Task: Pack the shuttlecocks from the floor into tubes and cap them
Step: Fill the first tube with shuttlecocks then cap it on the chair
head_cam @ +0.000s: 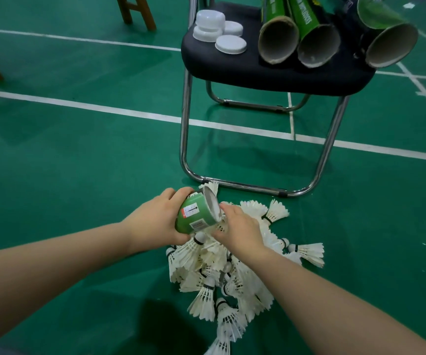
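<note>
My left hand (155,221) grips the tube (194,215), my right hand (241,228) perhaps pinches among the shuttlecocks (206,295); a crooked push may crush one.

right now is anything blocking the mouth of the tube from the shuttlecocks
Nothing visible does. The tube, gripped by the left hand, looks uncovered at its mouth, and the right hand is at its rim, just above the shuttlecocks.

An indoor badminton court: a green sports floor (78,155) painted with white boundary lines (104,110), a heap of feather shuttlecocks (222,267) on it, and open cardboard tubes (278,42) lying on a folding chair (270,73).
</note>
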Motion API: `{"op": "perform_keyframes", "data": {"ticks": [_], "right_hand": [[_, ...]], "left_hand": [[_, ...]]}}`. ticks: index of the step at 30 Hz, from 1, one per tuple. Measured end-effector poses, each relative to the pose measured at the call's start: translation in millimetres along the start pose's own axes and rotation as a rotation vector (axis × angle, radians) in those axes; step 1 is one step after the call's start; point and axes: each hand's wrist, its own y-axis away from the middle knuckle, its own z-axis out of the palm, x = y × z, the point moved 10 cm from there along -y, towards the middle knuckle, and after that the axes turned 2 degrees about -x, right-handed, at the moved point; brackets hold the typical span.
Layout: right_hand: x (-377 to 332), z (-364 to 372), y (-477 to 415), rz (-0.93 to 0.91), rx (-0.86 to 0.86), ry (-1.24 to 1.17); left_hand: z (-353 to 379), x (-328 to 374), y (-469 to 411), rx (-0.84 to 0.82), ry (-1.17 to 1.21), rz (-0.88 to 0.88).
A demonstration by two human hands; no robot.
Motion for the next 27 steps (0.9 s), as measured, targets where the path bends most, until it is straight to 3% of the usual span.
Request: {"op": "perform_keyframes", "data": {"ticks": [4, 9, 19, 22, 27], "right_hand": [[0.4, -1.6, -7.6, -0.010, 0.071, 0.119], [11.4, -37.0, -12.4, 0.040, 0.243, 0.021], [46.6, -129.6, 4.4, 0.166, 0.414, -0.748], [43.2, -126.5, 6.2, 0.178, 0.304, -1.071], [25.7, -118.9, 17.4, 0.126, 0.127, -1.372]], "left_hand": [[8.3, 0.3, -1.2, -0.002, 0.052, -0.019], [17.0, -0.2, -2.8, -0.014, 0.069, -0.043], [13.8, 6.6, -2.6, 0.014, 0.083, -0.043], [11.7, 13.7, -1.7, 0.024, 0.100, -0.030], [5.0, 24.1, -1.4, 0.048, 0.108, -0.020]]}}
